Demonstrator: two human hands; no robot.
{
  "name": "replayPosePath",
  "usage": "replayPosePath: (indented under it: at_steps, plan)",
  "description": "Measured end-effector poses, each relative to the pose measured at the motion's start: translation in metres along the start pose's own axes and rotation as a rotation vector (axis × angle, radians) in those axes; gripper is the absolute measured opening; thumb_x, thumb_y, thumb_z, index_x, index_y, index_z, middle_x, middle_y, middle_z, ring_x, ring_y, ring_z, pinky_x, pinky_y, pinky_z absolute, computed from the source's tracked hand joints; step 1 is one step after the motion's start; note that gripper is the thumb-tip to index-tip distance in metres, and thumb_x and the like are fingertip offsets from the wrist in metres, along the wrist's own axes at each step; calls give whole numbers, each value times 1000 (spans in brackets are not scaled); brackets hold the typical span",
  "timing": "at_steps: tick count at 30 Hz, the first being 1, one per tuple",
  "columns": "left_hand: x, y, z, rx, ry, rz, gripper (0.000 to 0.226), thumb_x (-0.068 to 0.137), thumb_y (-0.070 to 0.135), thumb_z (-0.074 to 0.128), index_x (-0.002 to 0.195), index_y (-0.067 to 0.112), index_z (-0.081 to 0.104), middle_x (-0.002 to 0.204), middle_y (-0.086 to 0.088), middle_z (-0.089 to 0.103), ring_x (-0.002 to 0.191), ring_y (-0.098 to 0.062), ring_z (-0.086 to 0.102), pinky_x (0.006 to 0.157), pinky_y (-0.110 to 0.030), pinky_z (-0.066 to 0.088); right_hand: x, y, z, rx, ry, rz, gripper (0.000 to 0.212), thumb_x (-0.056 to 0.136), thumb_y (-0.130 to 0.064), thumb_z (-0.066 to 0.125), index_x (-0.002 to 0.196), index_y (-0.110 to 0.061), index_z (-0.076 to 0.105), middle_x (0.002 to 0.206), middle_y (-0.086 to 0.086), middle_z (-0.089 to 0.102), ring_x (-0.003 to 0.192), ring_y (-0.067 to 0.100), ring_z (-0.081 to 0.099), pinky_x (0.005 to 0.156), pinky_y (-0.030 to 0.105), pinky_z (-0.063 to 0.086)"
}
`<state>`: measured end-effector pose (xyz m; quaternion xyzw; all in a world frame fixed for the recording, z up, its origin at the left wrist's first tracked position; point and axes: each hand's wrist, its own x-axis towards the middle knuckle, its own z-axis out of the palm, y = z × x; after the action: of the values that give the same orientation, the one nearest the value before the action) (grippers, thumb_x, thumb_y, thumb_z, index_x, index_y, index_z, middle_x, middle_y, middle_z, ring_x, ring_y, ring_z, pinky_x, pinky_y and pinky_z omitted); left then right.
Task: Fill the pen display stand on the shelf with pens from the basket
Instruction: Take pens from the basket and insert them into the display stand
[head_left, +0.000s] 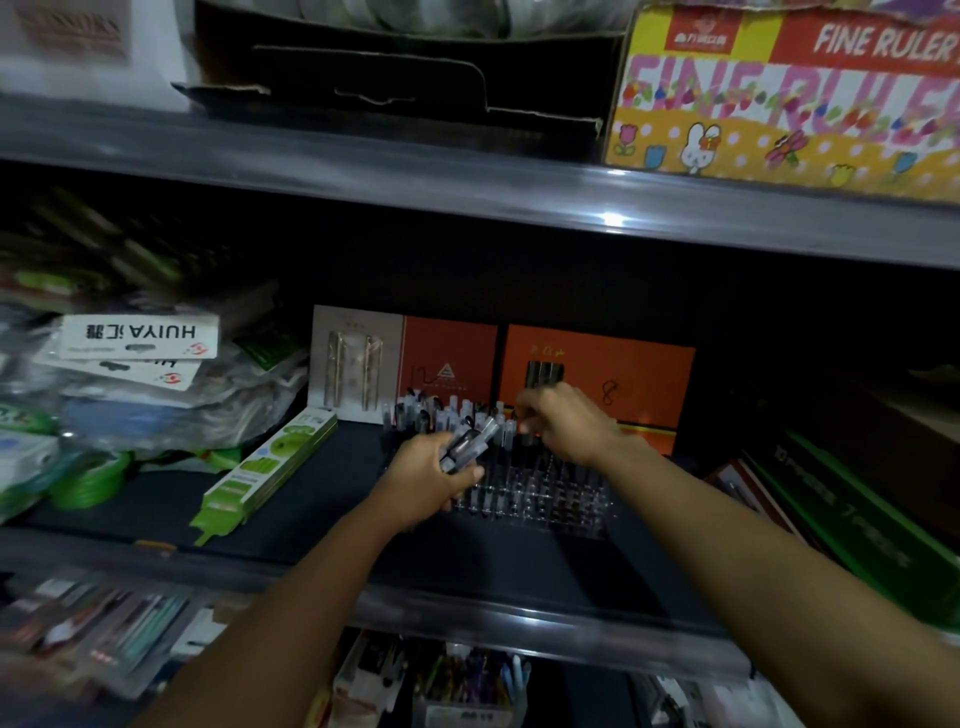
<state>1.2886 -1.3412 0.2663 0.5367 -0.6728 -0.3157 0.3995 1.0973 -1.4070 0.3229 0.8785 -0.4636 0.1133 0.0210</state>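
I see the left hand (434, 480) clamped round a pen bundle (467, 441). The right hand (563, 423) reaches over the display stand (540, 493) mid-shelf, fingers curled together; I cannot tell on what.

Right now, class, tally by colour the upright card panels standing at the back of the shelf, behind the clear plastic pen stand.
Orange card panels: 2
Beige card panel: 1
Total: 3
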Motion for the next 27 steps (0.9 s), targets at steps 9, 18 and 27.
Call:
replayPosePath:
  at_steps: [9,18,27]
  plan:
    - [0,5,3,-10,17,20,15,85,20,68,81,22,54,64,-5,60,49,-11,55,47,-22,46,-14,-16,-29,295,54,-132,16,92,-19,62,106,-12,67,99,0,67,90,13,62,77,26,52]
    - [-11,28,13,-69,-4,68,17,86,20,68,80,24,52,64,-2,53,53,-14,52,50,-25,47,-33,-27,-38,460,62,-74,6,85,-14,72,86,-11,67,78,-4,64,65,-5,54,62,10,46]
    - [-19,35,9,-84,-36,103,15,87,25,66,82,21,52,62,-4,49,50,-11,50,50,-23,45,-44,-22,-53,588,132,8,5,85,-9,69,83,-8,64,68,1,64,57,4,56,57,25,46]
